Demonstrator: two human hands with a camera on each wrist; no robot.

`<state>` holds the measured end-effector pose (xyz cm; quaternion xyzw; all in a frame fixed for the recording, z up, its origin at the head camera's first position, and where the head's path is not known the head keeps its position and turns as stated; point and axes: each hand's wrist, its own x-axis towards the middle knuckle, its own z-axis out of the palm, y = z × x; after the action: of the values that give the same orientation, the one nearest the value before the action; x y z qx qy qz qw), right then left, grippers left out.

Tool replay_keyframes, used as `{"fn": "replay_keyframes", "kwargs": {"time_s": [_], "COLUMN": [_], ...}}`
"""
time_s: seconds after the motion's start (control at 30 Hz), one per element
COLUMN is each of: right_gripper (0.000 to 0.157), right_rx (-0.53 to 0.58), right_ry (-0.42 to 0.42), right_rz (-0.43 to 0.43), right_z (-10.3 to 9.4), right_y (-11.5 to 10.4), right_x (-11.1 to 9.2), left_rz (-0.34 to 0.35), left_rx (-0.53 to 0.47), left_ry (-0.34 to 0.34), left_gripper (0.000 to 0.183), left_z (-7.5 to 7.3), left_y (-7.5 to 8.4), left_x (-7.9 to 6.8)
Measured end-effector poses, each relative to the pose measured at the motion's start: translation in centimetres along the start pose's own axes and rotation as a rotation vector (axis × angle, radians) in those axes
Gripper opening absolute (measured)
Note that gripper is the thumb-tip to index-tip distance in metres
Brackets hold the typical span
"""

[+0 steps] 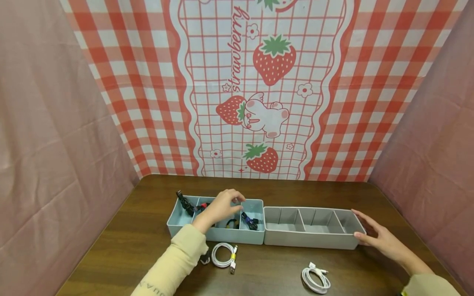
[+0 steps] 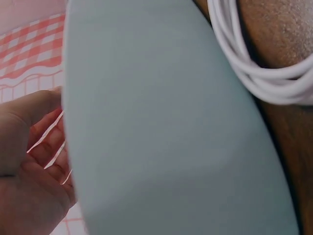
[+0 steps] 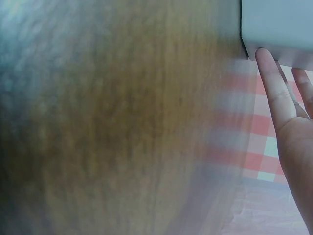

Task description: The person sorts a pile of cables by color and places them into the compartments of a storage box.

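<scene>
On the right, a gray divided box (image 1: 310,241) abutted a blue box (image 1: 237,236). The right hand (image 1: 383,243), fingers spread against the gray end, risked pushing both askew. The left hand (image 1: 221,209), empty, loosely curved above the blue box, risked snagging its dark cable (image 1: 250,222).

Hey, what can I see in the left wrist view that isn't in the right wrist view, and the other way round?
Only the left wrist view shows the blue box, its plain wall filling the middle, the coiled white cable beside it, and the left grip.

Only the right wrist view shows the gray box, just one end of it, and the right grip with a fingertip at its edge.

Both show some brown tabletop and part of the red-and-white checked cloth.
</scene>
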<state>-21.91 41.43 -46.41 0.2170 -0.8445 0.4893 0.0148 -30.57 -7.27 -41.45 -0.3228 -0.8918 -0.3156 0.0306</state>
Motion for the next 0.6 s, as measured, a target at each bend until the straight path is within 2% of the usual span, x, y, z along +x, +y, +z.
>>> {"fn": "replay_keyframes", "kwargs": {"time_s": [0.33,0.6], "right_gripper": [0.066,0.066], "right_rx": [0.0,-0.008], "right_ry": [0.006,0.011], "right_rz": [-0.004,0.01], "right_z": [-0.1,0.0], "right_y": [0.1,0.1], "right_x": [0.0,0.0], "left_rz": [0.034,0.009], "left_rx": [0.018,-0.018], "left_ry": [0.061,0.11], "left_gripper": [0.024,0.026], "left_z": [-1.9,-3.1], "left_y": [1.0,1.6], "left_x": [-1.0,-1.9]}}
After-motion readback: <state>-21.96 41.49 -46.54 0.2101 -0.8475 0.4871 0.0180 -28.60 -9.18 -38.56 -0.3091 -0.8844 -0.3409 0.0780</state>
